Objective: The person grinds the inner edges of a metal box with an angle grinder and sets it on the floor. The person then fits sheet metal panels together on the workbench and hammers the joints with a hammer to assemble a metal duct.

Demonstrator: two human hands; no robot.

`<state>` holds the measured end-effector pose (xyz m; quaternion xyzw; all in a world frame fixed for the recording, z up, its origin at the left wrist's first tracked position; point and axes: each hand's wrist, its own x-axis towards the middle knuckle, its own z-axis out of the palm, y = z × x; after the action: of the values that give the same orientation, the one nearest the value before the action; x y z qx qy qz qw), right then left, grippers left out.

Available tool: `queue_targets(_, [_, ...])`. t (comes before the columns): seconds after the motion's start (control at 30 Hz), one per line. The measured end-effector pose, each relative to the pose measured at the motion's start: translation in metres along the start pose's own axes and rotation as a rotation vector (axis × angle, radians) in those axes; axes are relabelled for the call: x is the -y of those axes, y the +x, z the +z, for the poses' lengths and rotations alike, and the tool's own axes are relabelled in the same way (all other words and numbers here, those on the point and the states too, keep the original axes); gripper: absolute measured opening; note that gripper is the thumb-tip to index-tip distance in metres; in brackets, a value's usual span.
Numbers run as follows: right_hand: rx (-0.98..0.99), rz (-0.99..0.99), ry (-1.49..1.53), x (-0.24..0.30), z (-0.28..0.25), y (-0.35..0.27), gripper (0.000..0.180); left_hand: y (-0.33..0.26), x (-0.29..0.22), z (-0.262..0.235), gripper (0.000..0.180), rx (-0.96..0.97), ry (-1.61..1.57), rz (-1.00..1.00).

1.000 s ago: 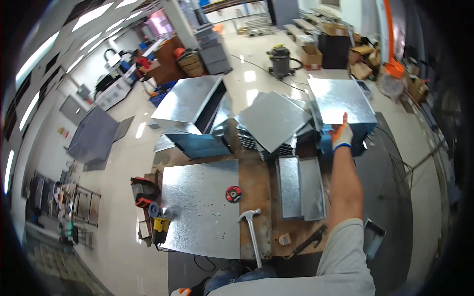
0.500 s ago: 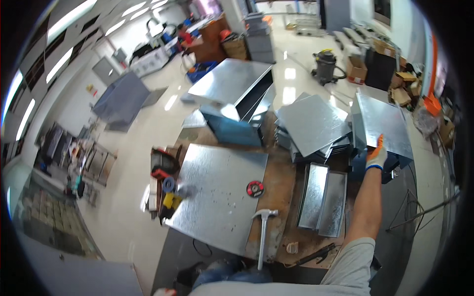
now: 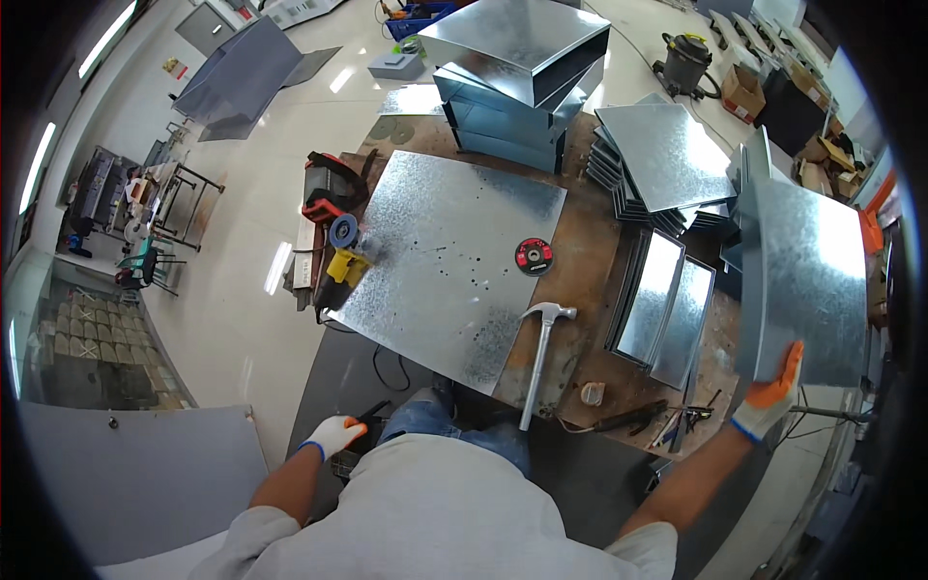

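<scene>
At the right of the frame, my right grip (image 3: pixel 771 396) clasps the lower edge of a folded metal piece (image 3: pixel 812 280). I judge it stiff, slick, more awkward than heavy, best taken by its bent edges. Whether my left grip (image 3: pixel 335 436), lower left, holds anything, I cannot tell.

Glossy pale floor (image 3: pixel 237 232), white wall (image 3: pixel 145 99)
</scene>
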<state>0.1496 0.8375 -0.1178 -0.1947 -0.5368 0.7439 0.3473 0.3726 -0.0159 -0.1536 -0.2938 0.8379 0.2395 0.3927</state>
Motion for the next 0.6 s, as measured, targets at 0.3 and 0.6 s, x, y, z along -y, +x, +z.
queue_targets(0.3, [0.232, 0.1, -0.339, 0.109, 0.121, -0.253, 0.031, 0.103, -0.096, -0.065, 0.049, 0.086, 0.028, 0.37])
queue_targets(0.6, [1.141, -0.499, -1.114, 0.089, 0.366, -0.4, 0.034, 0.162, -0.1, -0.12, 0.059, 0.47, -1.096, 0.374])
